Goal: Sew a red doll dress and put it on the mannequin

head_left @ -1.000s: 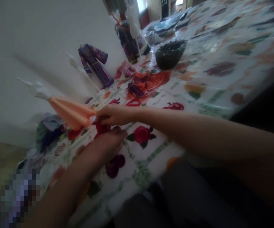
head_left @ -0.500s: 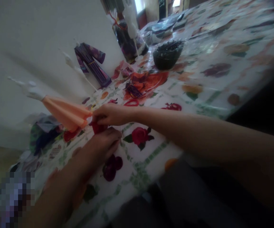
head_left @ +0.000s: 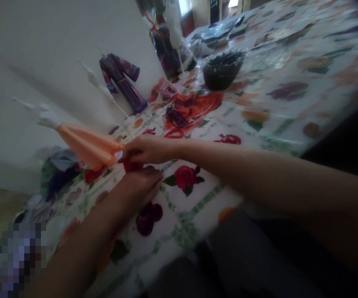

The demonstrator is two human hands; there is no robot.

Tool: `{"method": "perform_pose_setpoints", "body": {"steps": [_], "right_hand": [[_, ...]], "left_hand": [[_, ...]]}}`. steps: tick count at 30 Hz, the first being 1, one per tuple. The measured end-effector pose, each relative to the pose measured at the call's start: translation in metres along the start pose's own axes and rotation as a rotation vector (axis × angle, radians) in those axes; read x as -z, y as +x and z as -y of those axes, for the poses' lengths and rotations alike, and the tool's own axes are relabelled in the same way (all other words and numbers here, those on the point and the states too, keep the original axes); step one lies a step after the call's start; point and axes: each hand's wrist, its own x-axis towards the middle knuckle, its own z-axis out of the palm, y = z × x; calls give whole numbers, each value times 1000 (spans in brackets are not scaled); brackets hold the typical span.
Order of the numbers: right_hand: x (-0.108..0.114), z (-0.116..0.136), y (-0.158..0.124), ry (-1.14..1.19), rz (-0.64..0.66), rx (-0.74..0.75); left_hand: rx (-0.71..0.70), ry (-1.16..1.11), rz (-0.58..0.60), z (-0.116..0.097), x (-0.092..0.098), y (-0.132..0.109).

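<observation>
A white doll mannequin point(head_left: 44, 117) in a peach pleated skirt point(head_left: 88, 145) stands tilted over the flowered tablecloth point(head_left: 197, 198). My right hand point(head_left: 146, 149) pinches the skirt's lower hem, fingers closed. Just below it, my left hand point(head_left: 141, 184) is curled around a small red piece of cloth point(head_left: 131, 165), which shows between the two hands. Both forearms reach in from the lower edge.
A second white mannequin point(head_left: 99, 85) and a purple doll robe point(head_left: 123, 82) stand by the white wall. Orange and red fabric scraps point(head_left: 194, 105), a dark bowl point(head_left: 222, 72), a wrapped dark bundle point(head_left: 169, 49) and a heap of dark cloth point(head_left: 57, 171) lie around.
Both hands stay at the skirt's hem with only slight shifts; the view has wobbled a little. The left hand's fingers have moved slightly around the red cloth.
</observation>
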Motion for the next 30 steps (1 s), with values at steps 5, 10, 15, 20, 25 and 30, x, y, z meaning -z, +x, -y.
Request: {"method": "perform_pose_setpoints", "body": {"steps": [5, 10, 15, 20, 25, 30], "right_hand": [[0, 0, 1, -48, -19, 6], [1, 3, -1, -39, -3, -16], [3, 7, -2, -71, 3, -9], [3, 5, 0, -75, 6, -3], [1, 0, 0, -75, -26, 20], [-1, -9, 2, -44, -65, 66]], "left_hand": [[23, -90, -54, 6, -2, 0], [16, -86, 28, 3, 4, 0], [15, -33, 89, -3, 10, 1], [56, 81, 89, -6, 3, 5], [67, 59, 43, -4, 4, 6], [86, 50, -124, 4, 8, 2]]}}
